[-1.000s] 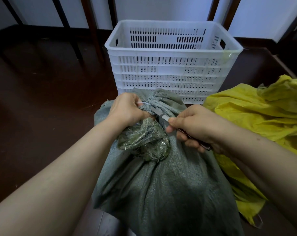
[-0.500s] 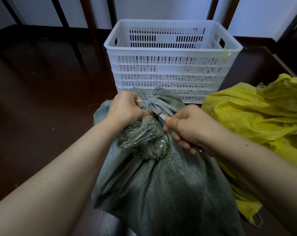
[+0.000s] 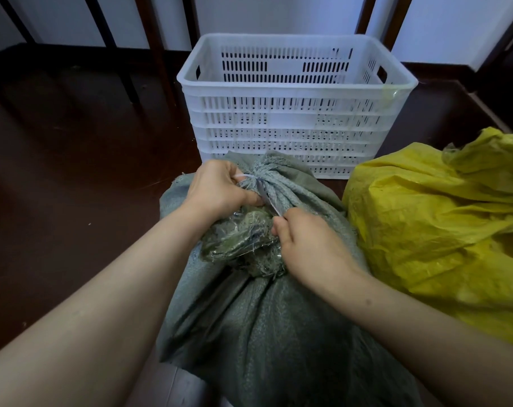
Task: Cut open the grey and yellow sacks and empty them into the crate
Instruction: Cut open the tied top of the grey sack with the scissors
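On the dark floor [image 3: 73, 186] before the crate [image 3: 296, 95], my left hand [image 3: 217, 189] grips the tied neck of the grey sack [image 3: 278, 318] while my right hand [image 3: 311, 245], grasping the blade [image 3: 268, 198], has slid up to the tie [image 3: 249, 179], seemingly still uncut.

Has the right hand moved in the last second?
Yes. Against the crate, the right hand has slid left and nearer the camera, away from the yellow sack, its knife still on the grey sack.

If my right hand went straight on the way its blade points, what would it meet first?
Likely the white tie round the grey sack, at the blade tip; the left hand grips right beside it. Depth unclear.
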Available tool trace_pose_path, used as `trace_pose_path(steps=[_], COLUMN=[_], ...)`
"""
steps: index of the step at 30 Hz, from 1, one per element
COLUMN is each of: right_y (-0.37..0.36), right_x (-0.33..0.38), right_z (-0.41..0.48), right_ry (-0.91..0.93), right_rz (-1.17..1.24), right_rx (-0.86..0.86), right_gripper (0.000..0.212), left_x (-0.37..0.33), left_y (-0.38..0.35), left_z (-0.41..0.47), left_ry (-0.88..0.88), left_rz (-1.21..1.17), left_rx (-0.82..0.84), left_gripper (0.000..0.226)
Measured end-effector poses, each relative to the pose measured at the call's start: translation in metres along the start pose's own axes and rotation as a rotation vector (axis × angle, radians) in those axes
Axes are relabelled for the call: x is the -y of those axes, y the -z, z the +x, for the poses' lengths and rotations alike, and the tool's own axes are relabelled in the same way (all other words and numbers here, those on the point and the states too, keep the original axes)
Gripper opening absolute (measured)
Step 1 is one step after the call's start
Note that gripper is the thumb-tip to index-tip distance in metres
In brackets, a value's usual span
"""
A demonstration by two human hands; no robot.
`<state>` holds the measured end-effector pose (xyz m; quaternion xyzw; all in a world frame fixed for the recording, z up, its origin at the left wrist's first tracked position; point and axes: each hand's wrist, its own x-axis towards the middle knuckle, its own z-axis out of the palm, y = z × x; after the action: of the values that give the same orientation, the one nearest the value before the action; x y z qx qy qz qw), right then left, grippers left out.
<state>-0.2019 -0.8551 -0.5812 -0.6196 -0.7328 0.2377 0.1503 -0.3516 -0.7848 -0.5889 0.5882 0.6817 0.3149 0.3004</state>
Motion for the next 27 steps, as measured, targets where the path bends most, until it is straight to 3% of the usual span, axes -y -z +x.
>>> trace_pose_path(steps=[11,19,24,27], right_y=[-0.003,-0.004,-0.006,-0.006], right_x=[0.008,0.000,-0.002,-0.005], right_z=[0.016,0.026,0.037,0.039], right_ry=[0.012,-0.027,0.056,0.084], right_rz=[-0.108,-0.241,-0.376,-0.347], right_rx=[-0.034,-0.017,-0.087,-0.089], right_gripper=[0.010,0.009,0.017,0.002], left_x=[0.002,0.007,0.003,0.011], left_y=[-0.001,-0.009,-0.019,-0.014], left_z=[0.002,0.002,-0.003,-0.001], left_ry=[-0.015,-0.017,-0.048,-0.011], left_rz=[-0.082,-0.075,-0.100,-0.107], left_rx=[0.034,0.051,0.144,0.131], left_gripper=[0.037,0.034,0.030,0.021])
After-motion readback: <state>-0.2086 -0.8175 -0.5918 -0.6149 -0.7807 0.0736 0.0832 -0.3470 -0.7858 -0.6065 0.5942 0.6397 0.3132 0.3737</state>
